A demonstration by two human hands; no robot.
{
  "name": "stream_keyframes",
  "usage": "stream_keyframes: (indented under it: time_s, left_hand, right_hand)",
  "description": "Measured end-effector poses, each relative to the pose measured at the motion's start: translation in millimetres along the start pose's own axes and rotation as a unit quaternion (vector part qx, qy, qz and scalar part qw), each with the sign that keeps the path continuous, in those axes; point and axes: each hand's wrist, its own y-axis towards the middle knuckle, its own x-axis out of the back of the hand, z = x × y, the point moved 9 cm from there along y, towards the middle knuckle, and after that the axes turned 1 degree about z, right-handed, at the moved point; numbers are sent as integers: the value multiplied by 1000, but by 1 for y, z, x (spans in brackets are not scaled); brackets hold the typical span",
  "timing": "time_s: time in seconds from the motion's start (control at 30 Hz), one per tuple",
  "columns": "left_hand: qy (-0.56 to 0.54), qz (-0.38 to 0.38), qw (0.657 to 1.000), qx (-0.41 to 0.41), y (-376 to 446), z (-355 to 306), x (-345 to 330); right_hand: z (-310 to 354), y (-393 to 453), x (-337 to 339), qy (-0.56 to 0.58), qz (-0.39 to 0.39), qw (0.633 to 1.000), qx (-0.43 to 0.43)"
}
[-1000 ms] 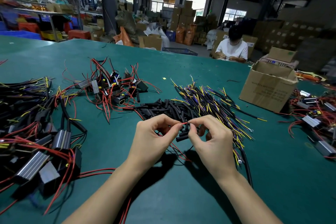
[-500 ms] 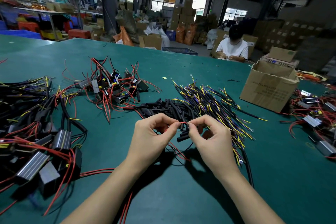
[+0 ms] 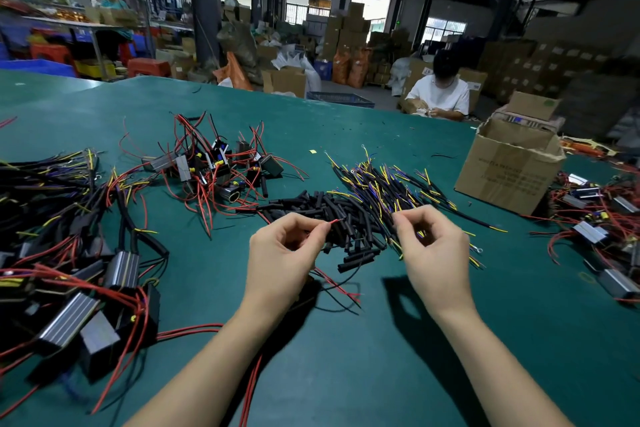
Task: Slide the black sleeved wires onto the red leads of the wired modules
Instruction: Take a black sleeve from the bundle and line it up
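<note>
The two hands, which met at the centre of the frame half a second ago, have drawn apart: the left hand [image 3: 280, 253] keeps a thin red lead [image 3: 333, 221] pinched between thumb and forefinger with its bare tip pointing right, while the right hand [image 3: 429, 246] has shifted right over the bundle of black sleeved wires with yellow and purple ends [image 3: 381, 184], fingers curled at the strands, though whether it grips one cannot be told. A heap of wired modules, grey metal blocks with red leads [image 3: 69, 288], fills the lower left of the green table [image 3: 381, 374], and an open brown cardboard box [image 3: 509, 166] stands at the right.
</note>
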Motion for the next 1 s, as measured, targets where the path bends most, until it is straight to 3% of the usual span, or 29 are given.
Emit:
stream_keyframes:
  time_s: [0.17,0.33,0.53,0.8,1.0]
  left_hand:
    - [0,-22,1000,22,4,8,7]
    - [2,-37,999,21,7,9,12]
    - [7,-25,1000,13,8,9,7]
    - [11,34,999,7,5,6,-4]
    - [17,33,999,6,4,5,-2]
  right_hand:
    - [-10,-5,-21,-120,74,990,-3]
    - [-11,-10,-38,-260,130,956,33]
    - [-13,-18,-54,-238,233,940,68]
    - [-19,-22,-54,-274,258,925,56]
    - [-23,-19,-44,-225,218,949,26]
